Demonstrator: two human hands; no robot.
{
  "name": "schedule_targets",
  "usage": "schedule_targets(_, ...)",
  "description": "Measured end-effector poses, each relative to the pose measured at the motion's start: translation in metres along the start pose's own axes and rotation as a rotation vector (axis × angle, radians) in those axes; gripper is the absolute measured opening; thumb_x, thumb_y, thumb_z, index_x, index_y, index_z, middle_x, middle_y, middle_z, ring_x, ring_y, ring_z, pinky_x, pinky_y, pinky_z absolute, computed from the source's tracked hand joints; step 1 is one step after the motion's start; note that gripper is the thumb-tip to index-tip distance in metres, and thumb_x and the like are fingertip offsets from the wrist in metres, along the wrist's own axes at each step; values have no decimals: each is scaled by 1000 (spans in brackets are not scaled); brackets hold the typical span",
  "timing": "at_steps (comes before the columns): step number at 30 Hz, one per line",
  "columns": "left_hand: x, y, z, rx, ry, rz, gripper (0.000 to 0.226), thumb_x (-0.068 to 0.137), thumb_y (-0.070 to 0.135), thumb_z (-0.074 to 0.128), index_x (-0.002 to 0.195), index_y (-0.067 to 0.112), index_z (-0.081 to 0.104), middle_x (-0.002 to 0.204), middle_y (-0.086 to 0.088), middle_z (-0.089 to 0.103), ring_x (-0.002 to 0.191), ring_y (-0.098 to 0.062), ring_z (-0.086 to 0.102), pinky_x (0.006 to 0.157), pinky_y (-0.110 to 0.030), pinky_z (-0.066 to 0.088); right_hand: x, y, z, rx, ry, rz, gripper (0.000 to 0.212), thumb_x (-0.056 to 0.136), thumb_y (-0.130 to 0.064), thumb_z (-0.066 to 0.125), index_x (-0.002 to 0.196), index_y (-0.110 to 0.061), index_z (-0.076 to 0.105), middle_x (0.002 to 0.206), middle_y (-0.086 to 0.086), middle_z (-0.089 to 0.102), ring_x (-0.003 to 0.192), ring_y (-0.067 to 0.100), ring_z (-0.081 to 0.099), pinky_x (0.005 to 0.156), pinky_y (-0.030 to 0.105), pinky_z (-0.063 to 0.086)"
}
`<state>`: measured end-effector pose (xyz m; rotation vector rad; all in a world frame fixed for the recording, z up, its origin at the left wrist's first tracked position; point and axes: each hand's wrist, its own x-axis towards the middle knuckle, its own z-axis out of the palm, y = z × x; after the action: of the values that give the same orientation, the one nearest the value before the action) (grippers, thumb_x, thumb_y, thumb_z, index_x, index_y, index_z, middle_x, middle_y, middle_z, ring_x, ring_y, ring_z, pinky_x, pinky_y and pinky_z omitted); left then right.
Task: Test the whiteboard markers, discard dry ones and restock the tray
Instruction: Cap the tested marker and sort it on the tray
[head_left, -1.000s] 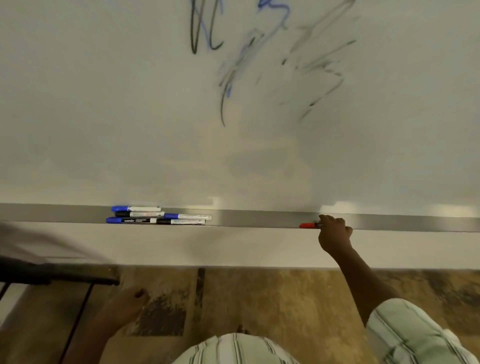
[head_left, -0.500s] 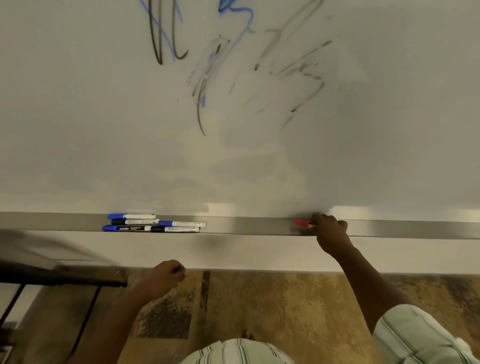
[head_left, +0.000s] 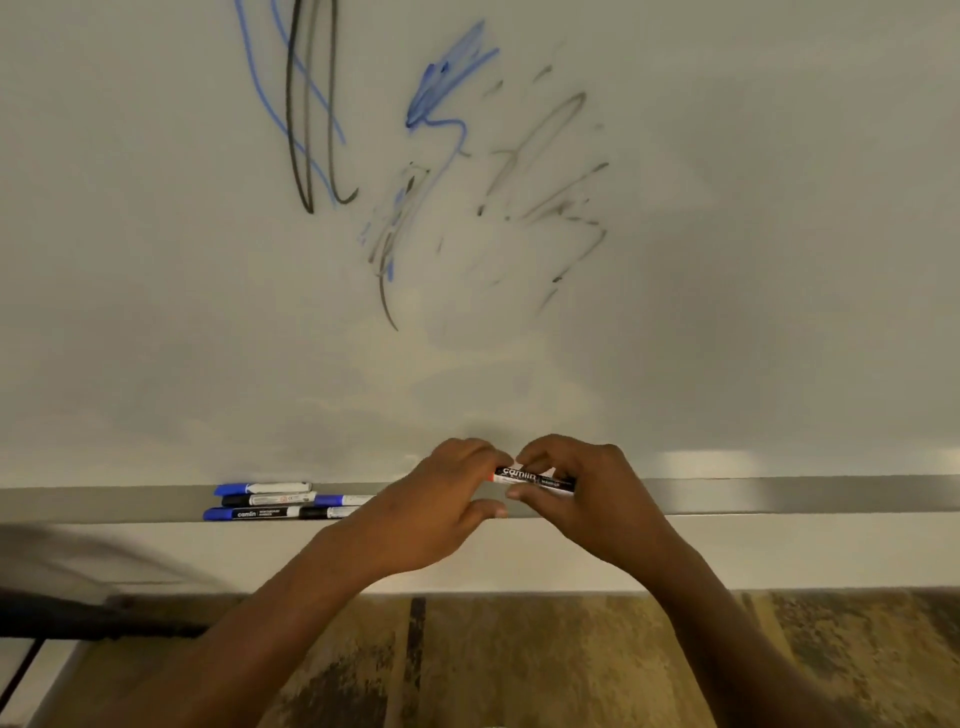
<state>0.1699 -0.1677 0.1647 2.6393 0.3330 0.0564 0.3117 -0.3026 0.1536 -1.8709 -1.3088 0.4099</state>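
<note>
A red-capped marker (head_left: 530, 476) with a black label is held level just in front of the metal tray (head_left: 779, 493). My right hand (head_left: 587, 499) grips its barrel. My left hand (head_left: 441, 504) pinches its left end, where the cap sits hidden under the fingers. On the tray to the left lie several blue and black markers (head_left: 270, 501) in a small pile. The whiteboard (head_left: 727, 260) above carries blue and black scribbles (head_left: 415, 156), some faint and smeared.
A black bar or stand (head_left: 78, 618) juts in at the lower left. Patterned brown carpet (head_left: 519, 665) lies below the board's white lower edge.
My right hand lifted the red marker off the tray and brought it left. My left hand rose from beside the floor to take hold of its capped end. The view tilted up.
</note>
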Motion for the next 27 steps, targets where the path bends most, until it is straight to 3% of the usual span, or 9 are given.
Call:
schedule_targets(3,3,11,-28,97,17,72,24,99,26,39,119,20,52,109,1,55,92,-8,44,80,-19,39,-3,-22,-23,266,41,29,22,72,-28,81,89,-23,68,79,-7,73,75,9,70,65,15,52)
schedule_targets(6,0,23,-57,87,80,165,19,99,26,37,106,15,51,100,1,51,83,-10,45,73,-21,41,-7,-37,-39,661,5,-59,34,76,-34,76,101,-12,69,90,7,75,81,25,73,77,33,58)
schedule_targets(8,-3,30,-73,126,115,241,28,99,32,33,106,11,52,105,-2,53,89,-14,50,76,-27,46,-9,-43,-43,809,-11,-163,45,78,-39,73,110,-8,66,98,14,73,87,35,72,83,43,57)
schedule_targets(12,-4,48,-96,208,117,355,37,95,33,26,113,13,52,107,1,55,94,-10,47,79,-31,47,-4,-62,-37,668,113,-366,39,83,-37,69,106,-7,62,81,8,72,68,29,69,64,40,58)
schedule_targets(15,-7,63,-110,82,47,388,30,96,40,26,113,26,47,100,15,50,94,-4,44,81,-22,43,-1,-77,-33,711,242,-370,35,88,-45,61,90,-11,54,66,0,67,55,19,63,52,27,50)
schedule_targets(17,-8,67,-118,35,52,389,28,96,44,25,111,31,45,95,23,45,95,1,44,83,-12,37,2,-85,-35,703,279,-381,34,91,-46,55,84,-13,51,61,-1,65,50,17,60,47,26,47)
schedule_targets(20,-8,62,-121,66,97,372,28,95,48,25,107,32,45,95,23,45,91,4,44,82,-7,35,8,-95,-43,646,232,-387,27,90,-42,56,78,-18,51,57,-4,65,43,15,57,41,28,46)
schedule_targets(23,-13,55,-120,103,104,342,30,94,52,23,105,34,44,97,15,57,88,-2,49,78,-14,41,14,-101,-53,617,137,-374,24,89,-36,58,75,-19,51,55,-3,66,39,19,56,41,27,45)
schedule_targets(27,-16,48,-125,114,157,321,24,93,57,24,93,37,39,72,19,47,68,-3,44,62,-15,38,19,-109,-62,496,49,-447,19,88,-33,60,79,-18,55,60,2,68,43,15,59,40,29,47)
